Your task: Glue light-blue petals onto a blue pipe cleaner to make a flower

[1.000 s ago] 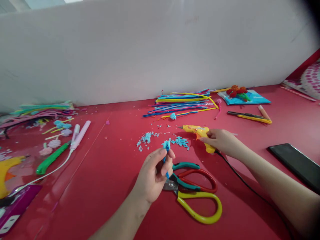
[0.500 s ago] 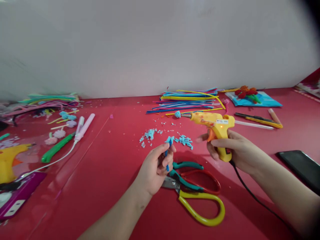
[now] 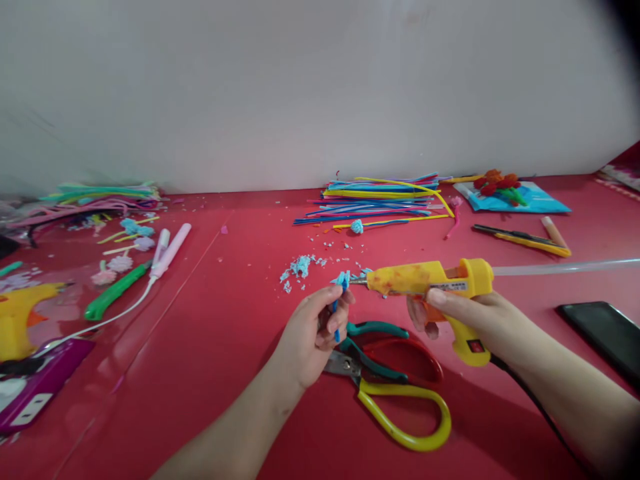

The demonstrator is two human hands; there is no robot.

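My left hand [image 3: 313, 333] pinches a short blue pipe-cleaner stem topped with a light blue fuzzy tuft [image 3: 340, 287], held upright over the red table [image 3: 210, 347]. My right hand [image 3: 463, 317] grips a yellow hot glue gun [image 3: 430, 283] by its handle, a finger at the orange trigger. The gun's metal nozzle points left and touches the tuft. A clear glue stick [image 3: 565, 267] sticks out behind the gun, and its black cord [image 3: 537, 413] trails to the lower right.
Scissors with yellow and red handles [image 3: 400, 393] and teal pliers [image 3: 375, 347] lie under my hands. Blue fuzz scraps [image 3: 300, 268] lie just beyond. Pipe cleaners [image 3: 380, 200] are piled at the back. A phone [image 3: 607, 337] lies right; a second glue gun [image 3: 20, 317] and tools lie left.
My right hand lifted the glue gun off the table and brought it left and toward me, until its nozzle met the blue tuft. My left hand stayed almost still.
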